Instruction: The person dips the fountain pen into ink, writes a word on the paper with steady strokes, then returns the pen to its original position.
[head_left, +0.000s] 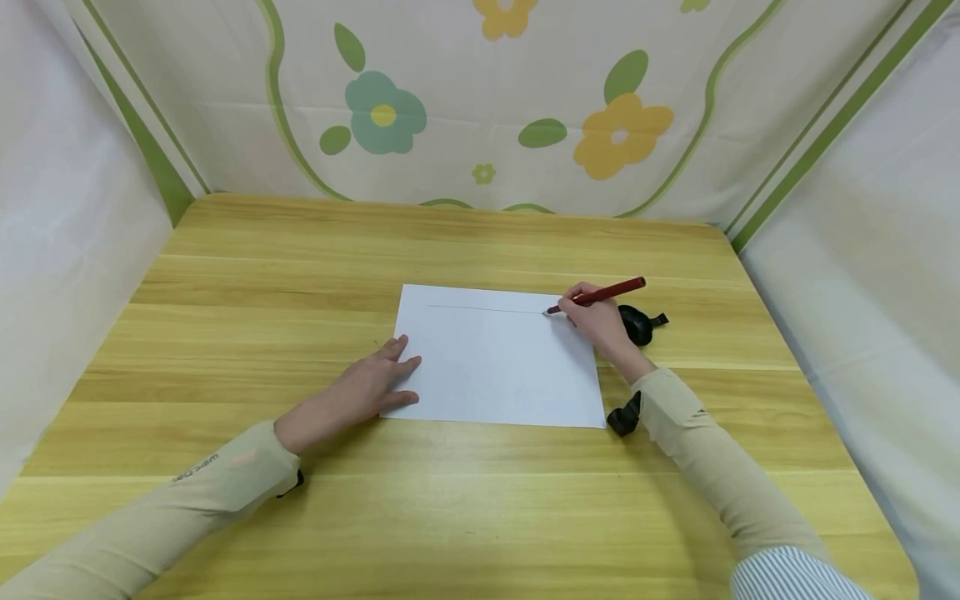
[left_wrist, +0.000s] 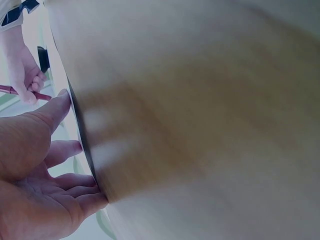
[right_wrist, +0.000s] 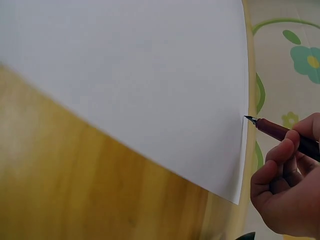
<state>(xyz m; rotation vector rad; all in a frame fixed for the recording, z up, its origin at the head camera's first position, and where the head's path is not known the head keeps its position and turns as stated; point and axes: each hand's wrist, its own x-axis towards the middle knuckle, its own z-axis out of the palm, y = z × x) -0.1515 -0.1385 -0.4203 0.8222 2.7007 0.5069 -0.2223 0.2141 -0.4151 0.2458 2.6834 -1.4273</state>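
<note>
A white sheet of paper [head_left: 495,367] lies flat on the wooden table, with one thin, nearly straight line [head_left: 480,309] running across its upper part. My right hand [head_left: 596,321] pinches a dark red fountain pen [head_left: 618,288] near the sheet's upper right corner. In the right wrist view the metal nib of the pen [right_wrist: 272,129] meets the paper [right_wrist: 150,75]. My left hand [head_left: 371,379] rests with spread fingers on the sheet's left edge. The left wrist view shows the thumb and fingers of that hand [left_wrist: 40,170] along the paper's edge.
The wooden table [head_left: 465,508] reaches back to a hanging cloth [head_left: 465,100] printed with flowers, and white cloth hangs at both sides. Black wrist-worn gear [head_left: 637,325] shows beside my right hand. Beige sleeves [head_left: 712,458] cover both forearms.
</note>
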